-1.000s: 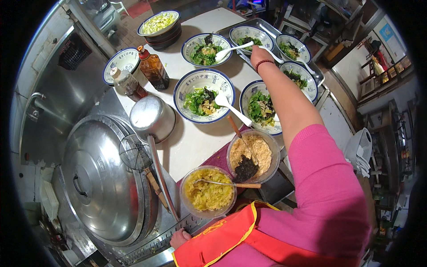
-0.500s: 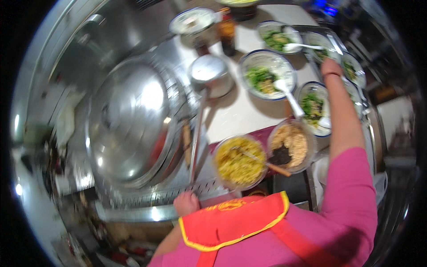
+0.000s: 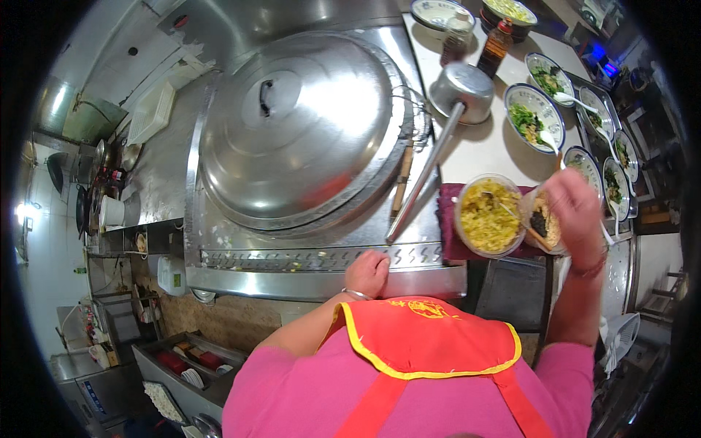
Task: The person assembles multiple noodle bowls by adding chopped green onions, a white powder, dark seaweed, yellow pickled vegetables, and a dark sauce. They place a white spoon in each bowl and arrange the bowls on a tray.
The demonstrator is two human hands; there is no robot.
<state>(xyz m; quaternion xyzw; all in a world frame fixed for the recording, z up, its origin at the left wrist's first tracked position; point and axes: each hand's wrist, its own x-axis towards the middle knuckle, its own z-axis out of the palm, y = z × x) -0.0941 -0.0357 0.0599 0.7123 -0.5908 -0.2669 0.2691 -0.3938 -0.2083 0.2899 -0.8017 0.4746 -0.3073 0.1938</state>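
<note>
Reaching over tubs of toppings at a steel cooking station, seen from above.

Right hand (image 3: 577,208) hovers over a clear tub of brown and dark shredded topping (image 3: 544,223), fingers curled down toward it; whether they pinch anything cannot be told. Just left of it, touching, sits a clear tub of yellow shredded pickle (image 3: 491,217) with a thin utensil in it, both on a dark red cloth (image 3: 447,226). Left hand (image 3: 367,271) rests loosely closed, empty, on the front steel rim of the bench (image 3: 307,257). A big domed steel lid (image 3: 303,128) covers the wok; a long-handled steel ladle (image 3: 460,95) lies beside it. Patterned bowls of greens (image 3: 537,117) with white spoons line the bench beyond.
</note>
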